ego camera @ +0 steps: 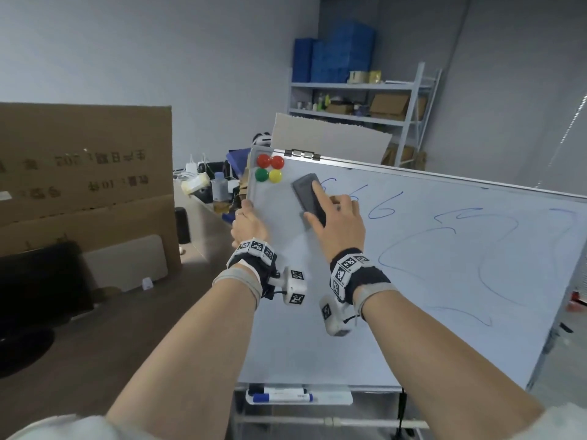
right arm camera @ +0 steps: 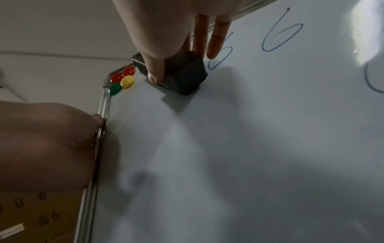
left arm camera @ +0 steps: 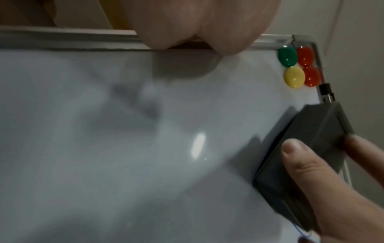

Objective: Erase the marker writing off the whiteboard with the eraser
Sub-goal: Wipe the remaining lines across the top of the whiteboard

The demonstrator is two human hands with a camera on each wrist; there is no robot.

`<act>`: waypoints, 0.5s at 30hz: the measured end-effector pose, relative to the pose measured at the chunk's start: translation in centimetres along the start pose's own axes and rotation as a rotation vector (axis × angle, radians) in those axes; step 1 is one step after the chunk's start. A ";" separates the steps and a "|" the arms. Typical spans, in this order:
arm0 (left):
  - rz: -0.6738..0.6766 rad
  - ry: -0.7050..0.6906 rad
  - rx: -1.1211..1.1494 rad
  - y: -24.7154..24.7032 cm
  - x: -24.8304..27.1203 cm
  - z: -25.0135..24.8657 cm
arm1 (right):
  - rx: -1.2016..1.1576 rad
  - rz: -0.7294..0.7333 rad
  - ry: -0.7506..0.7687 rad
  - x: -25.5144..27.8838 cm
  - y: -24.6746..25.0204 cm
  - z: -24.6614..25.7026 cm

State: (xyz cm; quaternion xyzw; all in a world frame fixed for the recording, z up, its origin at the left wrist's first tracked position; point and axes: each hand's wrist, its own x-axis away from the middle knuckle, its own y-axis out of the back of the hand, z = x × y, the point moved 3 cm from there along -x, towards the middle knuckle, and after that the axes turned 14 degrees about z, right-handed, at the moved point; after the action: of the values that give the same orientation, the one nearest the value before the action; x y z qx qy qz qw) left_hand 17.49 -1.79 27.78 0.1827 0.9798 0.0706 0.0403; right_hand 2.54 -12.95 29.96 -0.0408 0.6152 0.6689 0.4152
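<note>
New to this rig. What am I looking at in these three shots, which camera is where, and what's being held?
There is no robot here: a person works with two bare hands, and the tagged bands on the wrists carry small cameras. The big picture comes from a camera on the head, looking forward and down. The other two look along each hand from the wrists.

The right hand grips a grey eraser against the whiteboard, with fingers beside the first blue "6". The left hand holds the board's left edge. Blue marker writing is still on the board to the right. Four round magnets sit in the top left corner, and two markers lie in the tray below.
</note>
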 end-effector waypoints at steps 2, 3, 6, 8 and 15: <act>0.002 0.013 -0.003 -0.4 0.1 0.0 | -0.097 -0.050 -0.167 0.1 -0.1 -1.5; -0.002 0.024 -0.002 -0.5 0.2 0.0 | -0.178 -0.085 -0.285 0.1 0.0 -2.7; -0.006 0.044 -0.006 -0.9 0.1 0.0 | -0.306 -0.162 -0.485 0.1 0.4 -5.8; -0.007 0.046 -0.017 -0.9 -0.2 0.0 | -0.317 -0.141 -0.423 -0.3 0.2 -5.3; -0.017 0.035 -0.022 -0.3 -0.7 0.4 | -0.085 -0.013 -0.099 -1.5 -0.9 0.4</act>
State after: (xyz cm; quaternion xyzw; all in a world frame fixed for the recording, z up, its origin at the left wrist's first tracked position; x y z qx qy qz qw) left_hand 18.12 -2.26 27.40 0.1725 0.9811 0.0840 0.0258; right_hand 4.27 -13.43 30.22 -0.0294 0.5646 0.6931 0.4472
